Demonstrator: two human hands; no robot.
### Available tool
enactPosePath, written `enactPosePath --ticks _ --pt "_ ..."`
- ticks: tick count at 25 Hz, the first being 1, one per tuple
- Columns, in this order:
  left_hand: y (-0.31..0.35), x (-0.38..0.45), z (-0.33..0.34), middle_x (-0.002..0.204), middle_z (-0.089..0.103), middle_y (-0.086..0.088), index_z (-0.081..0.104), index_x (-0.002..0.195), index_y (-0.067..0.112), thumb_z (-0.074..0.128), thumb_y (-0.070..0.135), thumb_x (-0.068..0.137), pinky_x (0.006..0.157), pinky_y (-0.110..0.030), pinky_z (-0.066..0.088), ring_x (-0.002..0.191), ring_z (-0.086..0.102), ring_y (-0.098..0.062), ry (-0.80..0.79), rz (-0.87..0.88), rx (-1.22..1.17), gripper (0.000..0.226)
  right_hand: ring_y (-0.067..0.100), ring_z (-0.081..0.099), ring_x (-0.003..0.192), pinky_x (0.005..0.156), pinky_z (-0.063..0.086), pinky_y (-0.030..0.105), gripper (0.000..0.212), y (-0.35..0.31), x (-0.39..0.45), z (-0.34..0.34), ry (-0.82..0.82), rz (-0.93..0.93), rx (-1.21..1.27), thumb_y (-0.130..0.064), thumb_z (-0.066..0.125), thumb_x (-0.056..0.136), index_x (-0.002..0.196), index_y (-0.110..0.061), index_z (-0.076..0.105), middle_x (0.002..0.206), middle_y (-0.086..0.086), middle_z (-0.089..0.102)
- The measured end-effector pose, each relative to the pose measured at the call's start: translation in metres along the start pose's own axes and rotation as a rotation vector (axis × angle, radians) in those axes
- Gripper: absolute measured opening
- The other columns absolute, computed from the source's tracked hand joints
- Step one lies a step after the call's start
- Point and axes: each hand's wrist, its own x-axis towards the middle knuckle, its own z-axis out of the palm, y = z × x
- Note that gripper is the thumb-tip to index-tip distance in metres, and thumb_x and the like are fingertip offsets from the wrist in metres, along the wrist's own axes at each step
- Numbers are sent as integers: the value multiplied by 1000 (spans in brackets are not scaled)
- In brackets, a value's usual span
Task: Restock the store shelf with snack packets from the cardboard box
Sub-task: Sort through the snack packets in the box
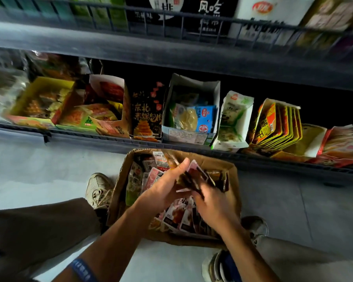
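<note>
An open cardboard box [233, 180] stands on the floor below the bottom shelf, full of several small snack packets [177, 216]. Both hands meet over the box and hold a small stack of dark and pink packets [194, 176]. My left hand [163, 190] grips the stack from the left, thumb up along its side. From the right, my right hand [212, 202] has its fingers curled round the same stack. The bottom shelf [110, 142] behind the box carries open display cartons of snacks.
Display cartons line the shelf: a yellow one [39, 98] at left, a white one with blue packets [192, 110] in the middle, yellow-red packets [277, 125] at right. An upper shelf [171, 53] overhangs. My shoes [98, 188] and knees flank the box on the pale floor.
</note>
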Motion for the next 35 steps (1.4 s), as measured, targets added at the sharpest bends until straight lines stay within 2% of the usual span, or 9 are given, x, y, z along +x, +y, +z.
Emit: enactPosePath --ticks 3,6,9,12,18,22,25,31,35 --pt "5 -7 1 114 73 -11 76 111 16 59 44 92 99 -43 50 106 70 -25 45 30 -103 37 11 42 138 112 34 24 61 -17 -2 6 -62 -165 23 -28 53 100 154 -35 26 150 -8 43" --pt "-7 0 -11 122 69 -16 64 128 13 59 43 93 81 -42 57 106 68 -32 214 22 -219 47 6 61 91 74 51 21 38 -20 1 -5 -168 123 314 -24 54 99 136 -27 50 114 -7 60" --pt "-9 0 -21 117 70 -18 62 126 13 65 47 89 84 -46 55 102 69 -34 367 14 -156 50 6 52 78 60 40 22 18 -20 7 -9 28 448 749 -16 58 96 114 -19 57 111 2 59" --pt "-7 2 -23 109 69 -13 53 130 10 76 34 84 88 -45 51 98 67 -29 498 26 -13 57 13 54 86 57 38 7 41 -29 10 -1 304 367 475 -15 55 98 137 -9 42 116 6 61" --pt "-4 -7 -17 108 71 -18 67 113 5 72 37 83 92 -45 53 107 64 -38 122 64 -65 45 14 57 112 96 52 40 60 -44 12 12 -160 102 701 -23 60 80 133 -47 43 132 -2 55" --pt "2 -11 -21 118 68 -25 65 120 -2 73 16 78 88 -48 58 107 66 -42 140 105 -95 46 7 52 121 102 45 33 54 -25 18 1 71 145 756 -36 74 85 134 -40 51 134 -14 55" --pt "16 -12 -9 115 71 -19 67 117 4 66 18 89 91 -47 56 104 67 -36 56 121 -45 32 4 68 99 82 53 22 22 -30 21 -2 166 225 1058 -20 74 87 102 -35 68 100 -16 75" --pt "39 -17 6 114 73 -14 68 115 8 69 15 85 96 -52 52 109 67 -36 97 235 87 31 21 68 108 101 47 50 27 -31 23 -26 174 254 1245 -20 77 77 103 -26 74 106 -2 76" --pt "42 -22 9 108 73 -15 65 109 10 59 17 95 80 -43 56 92 73 -29 144 204 85 17 34 68 107 92 53 53 19 -24 24 -36 200 331 1455 -12 71 83 102 -14 71 106 11 75"
